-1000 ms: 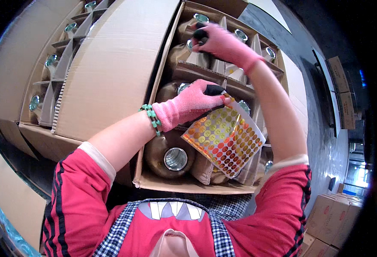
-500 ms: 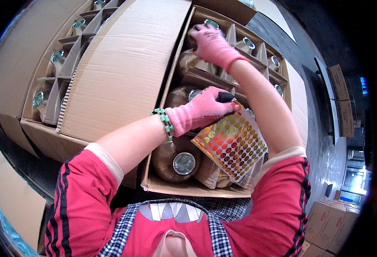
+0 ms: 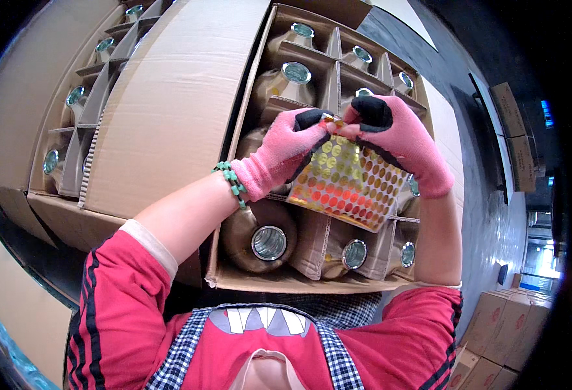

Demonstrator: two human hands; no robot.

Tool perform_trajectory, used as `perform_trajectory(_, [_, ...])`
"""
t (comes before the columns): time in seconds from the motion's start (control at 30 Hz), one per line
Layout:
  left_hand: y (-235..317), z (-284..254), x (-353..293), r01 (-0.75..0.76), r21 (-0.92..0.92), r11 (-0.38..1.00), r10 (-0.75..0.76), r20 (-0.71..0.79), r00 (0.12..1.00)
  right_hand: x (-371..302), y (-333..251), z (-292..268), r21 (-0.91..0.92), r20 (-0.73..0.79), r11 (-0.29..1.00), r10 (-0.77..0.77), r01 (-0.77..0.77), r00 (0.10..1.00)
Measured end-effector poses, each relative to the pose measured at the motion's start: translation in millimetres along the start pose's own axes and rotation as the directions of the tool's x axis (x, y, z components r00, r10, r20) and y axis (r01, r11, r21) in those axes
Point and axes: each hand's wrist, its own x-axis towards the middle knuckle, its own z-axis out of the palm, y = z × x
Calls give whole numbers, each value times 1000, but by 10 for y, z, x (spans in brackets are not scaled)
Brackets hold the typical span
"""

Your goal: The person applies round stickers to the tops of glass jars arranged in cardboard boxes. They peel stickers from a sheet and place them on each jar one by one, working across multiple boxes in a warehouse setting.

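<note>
A sheet of round gold and orange stickers hangs tilted between my gloved hands, over an open cardboard box. My left hand, in a pink glove with dark fingertips, pinches its upper edge. The bare fingertips of my right hand close on the same edge, right beside the left thumb; whether a single sticker has come loose there is hidden. Below the sheet, brown rounded glass vessels with shiny silvery mouths stand in the box's compartments. My hands and the sheet cover several of them.
Cardboard dividers part the vessels inside the box. To the left, a wide cardboard flap lies beside a second box of similar vessels. Closed cartons are stacked on the floor at the lower right.
My right hand has come back from a vessel at the far left of the box to the sheet's upper edge. The left hand and sheet have risen slightly.
</note>
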Motion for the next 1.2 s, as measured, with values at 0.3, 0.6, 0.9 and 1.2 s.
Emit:
perform_trajectory(0.3, [7,24,-13,-10,-9,1000,10,-33,999,-58,61,149,-30,-239,969,-247,247,939])
perform_trajectory(0.6, [-11,-11,3,2,10,1000,-1,-71,997,-15,216,264,-347,-288,851,-496,394,819])
perform_trajectory(0.9, [18,-14,14,33,-6,999,-33,-138,990,77,366,298,-483,-248,727,-649,489,720])
perform_trajectory(1.2, [50,1,-27,115,78,990,-93,-245,965,415,734,-235,211,-589,815,-334,539,736])
